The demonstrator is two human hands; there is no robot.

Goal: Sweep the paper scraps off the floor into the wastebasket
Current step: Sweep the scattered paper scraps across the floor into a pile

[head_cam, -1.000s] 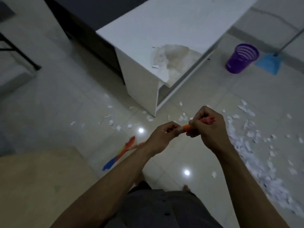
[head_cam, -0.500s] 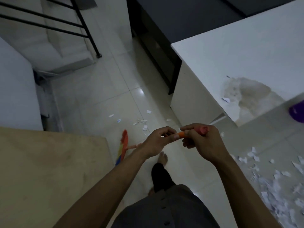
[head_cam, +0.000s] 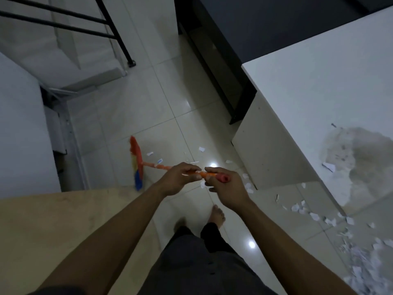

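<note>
1. Swung forward since earlier, the broom [head_cam: 138, 162] is seen beside paper scraps [head_cam: 202, 149] on the floor [head_cam: 148, 99].
2. It is coloured orange, yellow and, seemingly, blue.
3. Its handle [head_cam: 158, 166] is gripped by the left hand [head_cam: 180, 177] and right hand [head_cam: 226, 189].

Glossy tiled floor [head_cam: 148, 99]; paper scraps [head_cam: 359, 271]; matt white tabletop [head_cam: 319, 86].

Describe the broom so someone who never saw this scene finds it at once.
Start at the tan tabletop lower left; just past its far edge is the broom head. Its orange handle runs to the left hand and right hand; red, yellow and blue bristles set it apart from the white paper scraps.
</note>
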